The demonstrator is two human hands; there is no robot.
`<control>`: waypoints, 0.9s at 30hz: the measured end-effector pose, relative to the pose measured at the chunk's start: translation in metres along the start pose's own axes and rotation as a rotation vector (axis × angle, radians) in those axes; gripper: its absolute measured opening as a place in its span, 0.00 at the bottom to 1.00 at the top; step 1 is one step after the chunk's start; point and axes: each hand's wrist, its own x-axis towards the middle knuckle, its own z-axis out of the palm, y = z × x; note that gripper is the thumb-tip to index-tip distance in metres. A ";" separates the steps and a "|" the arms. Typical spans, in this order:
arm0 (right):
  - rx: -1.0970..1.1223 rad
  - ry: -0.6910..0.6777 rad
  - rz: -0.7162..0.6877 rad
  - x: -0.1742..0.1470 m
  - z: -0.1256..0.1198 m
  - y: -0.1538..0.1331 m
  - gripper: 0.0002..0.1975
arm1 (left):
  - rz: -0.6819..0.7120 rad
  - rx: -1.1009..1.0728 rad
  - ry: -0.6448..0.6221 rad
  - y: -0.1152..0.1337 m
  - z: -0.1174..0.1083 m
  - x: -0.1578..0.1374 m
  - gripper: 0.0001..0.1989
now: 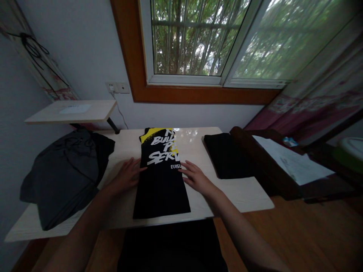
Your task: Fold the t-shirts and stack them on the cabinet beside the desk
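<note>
A black T-shirt (161,192) with white lettering and a yellow print lies folded into a long strip on the pale table, running from near the wall to the front edge. At its left edge rests my left hand (128,173), fingers spread and touching the cloth. On the opposite edge, the fingertips of my right hand (197,176) touch the fabric, also with fingers apart. Neither hand grips the cloth. Off to the right sits a folded black garment (227,156).
A dark grey heap of clothing (65,177) covers the table's left end, below a small raised shelf (70,111). Beyond the table (241,192) on the right stands dark brown furniture (272,170) bearing paper sheets (295,162). A window (201,37) is above the back edge.
</note>
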 end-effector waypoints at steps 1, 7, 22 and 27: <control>0.006 -0.006 0.000 0.000 -0.001 0.000 0.22 | 0.015 0.005 0.008 0.002 -0.001 0.000 0.33; 0.005 -0.047 -0.009 -0.002 -0.005 -0.004 0.22 | 0.124 0.039 0.035 0.010 0.000 -0.003 0.33; 0.543 -0.031 -0.127 -0.007 -0.004 -0.013 0.10 | 0.400 -0.179 0.105 0.019 0.014 -0.002 0.24; 0.696 -0.075 -0.062 -0.009 -0.015 -0.022 0.14 | 0.310 -0.319 0.014 0.030 0.002 -0.011 0.22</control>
